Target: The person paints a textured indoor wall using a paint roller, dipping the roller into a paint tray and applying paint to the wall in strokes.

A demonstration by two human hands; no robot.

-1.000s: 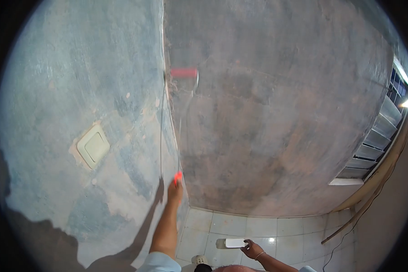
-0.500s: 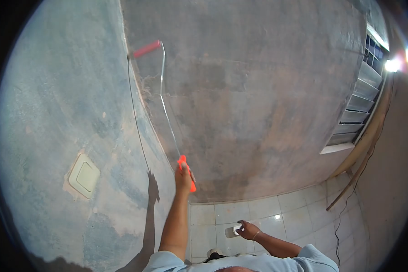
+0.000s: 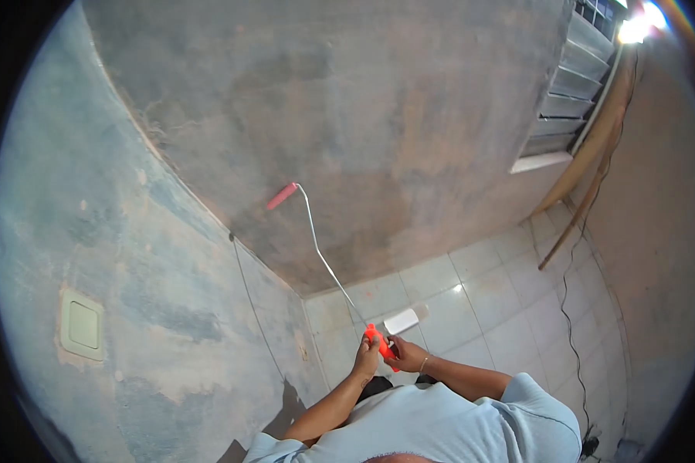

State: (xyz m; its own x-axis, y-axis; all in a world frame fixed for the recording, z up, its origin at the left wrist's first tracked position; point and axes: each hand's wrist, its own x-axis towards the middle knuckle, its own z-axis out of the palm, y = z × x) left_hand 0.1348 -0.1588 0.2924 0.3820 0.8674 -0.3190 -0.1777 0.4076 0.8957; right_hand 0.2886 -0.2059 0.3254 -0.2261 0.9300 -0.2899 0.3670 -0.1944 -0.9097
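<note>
Bare plaster wall [image 3: 347, 116], tiled floor [image 3: 479, 309]: left hand [image 3: 367, 359] grasps the paint roller [image 3: 282, 196] handle, right hand [image 3: 406, 356] closes beside it; between strokes, next needs re-pressing sleeve to wall.

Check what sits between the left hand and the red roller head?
Only the roller's bent wire shaft, running from the orange handle in the left hand up to the roller head; head view.

Thin bare-metal roller frame [image 3: 321, 251], glossy orange plastic handle [image 3: 380, 345], matt pink nap sleeve [image 3: 282, 196]. Rough mottled grey plaster wall [image 3: 347, 116]. Glossy white floor tiles [image 3: 479, 301].

Roller [image 3: 282, 196] on wall [image 3: 347, 116], above floor [image 3: 486, 301]
</note>
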